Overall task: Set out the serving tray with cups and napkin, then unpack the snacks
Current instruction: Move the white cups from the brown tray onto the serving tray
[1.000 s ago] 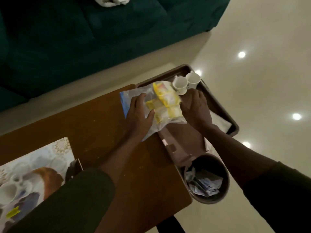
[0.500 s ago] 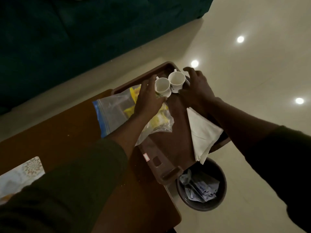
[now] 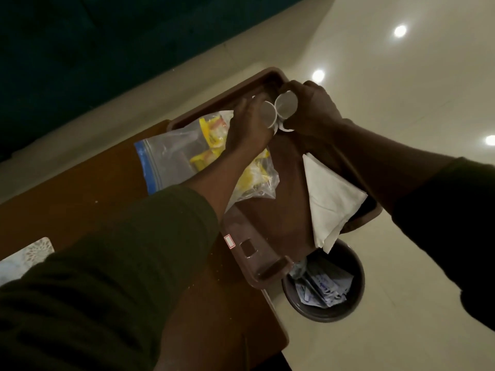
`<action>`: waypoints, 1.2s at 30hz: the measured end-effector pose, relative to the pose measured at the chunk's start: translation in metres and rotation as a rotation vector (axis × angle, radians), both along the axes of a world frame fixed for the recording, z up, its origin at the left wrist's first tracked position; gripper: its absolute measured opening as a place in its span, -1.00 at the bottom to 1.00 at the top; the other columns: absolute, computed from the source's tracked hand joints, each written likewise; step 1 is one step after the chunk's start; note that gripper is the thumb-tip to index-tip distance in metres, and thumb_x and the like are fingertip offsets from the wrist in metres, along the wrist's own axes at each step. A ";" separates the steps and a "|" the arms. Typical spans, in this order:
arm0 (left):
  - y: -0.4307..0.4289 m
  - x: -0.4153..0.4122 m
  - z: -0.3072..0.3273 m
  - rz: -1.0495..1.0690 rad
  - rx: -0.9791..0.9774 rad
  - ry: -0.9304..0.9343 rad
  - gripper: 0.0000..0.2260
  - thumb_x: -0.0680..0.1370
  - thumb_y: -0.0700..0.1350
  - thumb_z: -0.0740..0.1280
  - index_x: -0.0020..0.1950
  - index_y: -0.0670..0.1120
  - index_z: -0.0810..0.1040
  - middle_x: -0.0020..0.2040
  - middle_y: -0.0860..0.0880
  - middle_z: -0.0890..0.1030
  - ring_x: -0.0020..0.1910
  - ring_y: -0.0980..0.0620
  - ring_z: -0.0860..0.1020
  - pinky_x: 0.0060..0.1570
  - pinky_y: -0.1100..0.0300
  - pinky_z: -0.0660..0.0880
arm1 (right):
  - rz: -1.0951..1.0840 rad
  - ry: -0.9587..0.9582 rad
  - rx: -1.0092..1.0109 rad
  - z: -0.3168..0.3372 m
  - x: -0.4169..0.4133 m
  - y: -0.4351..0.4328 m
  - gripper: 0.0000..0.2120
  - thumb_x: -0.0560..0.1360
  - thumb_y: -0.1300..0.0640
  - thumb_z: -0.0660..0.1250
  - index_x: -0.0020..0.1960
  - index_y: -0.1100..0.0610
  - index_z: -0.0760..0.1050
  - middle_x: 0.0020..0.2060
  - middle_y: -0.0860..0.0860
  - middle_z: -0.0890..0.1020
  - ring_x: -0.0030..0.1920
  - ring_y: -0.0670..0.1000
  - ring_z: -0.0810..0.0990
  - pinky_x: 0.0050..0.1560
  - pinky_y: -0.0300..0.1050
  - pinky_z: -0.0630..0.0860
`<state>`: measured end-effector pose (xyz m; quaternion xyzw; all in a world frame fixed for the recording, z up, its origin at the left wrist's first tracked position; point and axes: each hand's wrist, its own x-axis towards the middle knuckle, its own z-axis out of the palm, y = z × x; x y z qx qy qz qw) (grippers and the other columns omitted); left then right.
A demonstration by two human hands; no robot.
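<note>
Snack bag point(image 3: 187, 156) lies half on table point(image 3: 80, 188), half in tray point(image 3: 267, 223), still sealed. Left hand point(image 3: 249, 129) grasps one cup point(image 3: 269, 117), right hand point(image 3: 313, 108) the other point(image 3: 286, 105), both tipped at tray's far end, probably being positioned. Napkin point(image 3: 330, 202) overhangs the right rim. Tray sticker point(image 3: 229, 241) is unreadable.

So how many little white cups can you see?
2. One cup is in the left hand and the other cup is in the right hand, side by side over the far end of the brown tray. The hands could hide more.
</note>
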<state>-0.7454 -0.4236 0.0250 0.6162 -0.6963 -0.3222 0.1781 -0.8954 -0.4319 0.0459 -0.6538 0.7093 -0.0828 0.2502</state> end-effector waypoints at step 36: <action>0.209 0.422 0.085 0.462 -0.234 0.074 -0.42 0.37 -0.04 0.52 0.36 0.05 0.44 0.21 -0.02 0.47 0.15 0.04 0.50 0.02 0.29 0.41 | 0.414 -0.232 -0.197 0.083 0.425 0.144 -0.45 0.32 0.08 0.49 0.28 0.05 0.44 0.21 0.13 0.53 0.24 0.17 0.43 0.13 -0.07 0.40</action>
